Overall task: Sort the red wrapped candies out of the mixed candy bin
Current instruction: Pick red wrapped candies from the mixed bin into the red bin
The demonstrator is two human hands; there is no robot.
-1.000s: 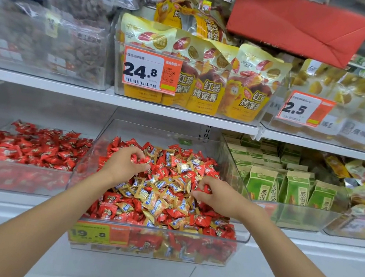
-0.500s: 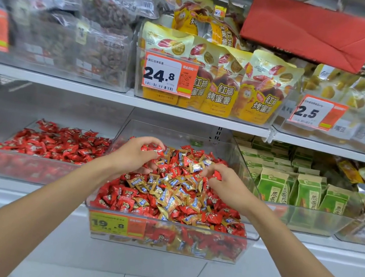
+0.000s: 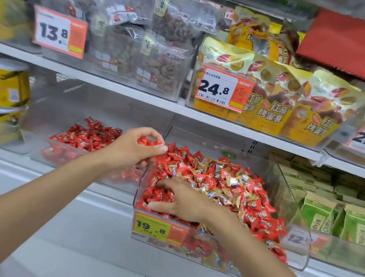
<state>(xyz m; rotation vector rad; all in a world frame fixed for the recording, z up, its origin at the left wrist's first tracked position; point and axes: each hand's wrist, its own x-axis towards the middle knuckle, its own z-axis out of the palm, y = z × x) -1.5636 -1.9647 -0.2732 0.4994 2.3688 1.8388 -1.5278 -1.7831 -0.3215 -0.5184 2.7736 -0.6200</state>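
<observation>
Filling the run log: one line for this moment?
left hand: holds red candies | right hand: rests in mixed bin

— The mixed bin (image 3: 299,254)?
— Clear hard plastic, smooth and glossy. The bin of reds (image 3: 53,155) beside it looks the same.
— And the red candies (image 3: 173,158)?
— Shiny, crinkled plastic film. The gold candies (image 3: 232,180) look metallic, like foil.
— The yellow pouches (image 3: 270,112)?
— Glossy film. The green packs (image 3: 313,216) look matt and papery.
— The price tag (image 3: 154,228)?
— Smooth printed paper or card. The shelf (image 3: 136,93) is smooth, painted-looking white, and the floor tiles (image 3: 82,271) have a slight sheen.
</observation>
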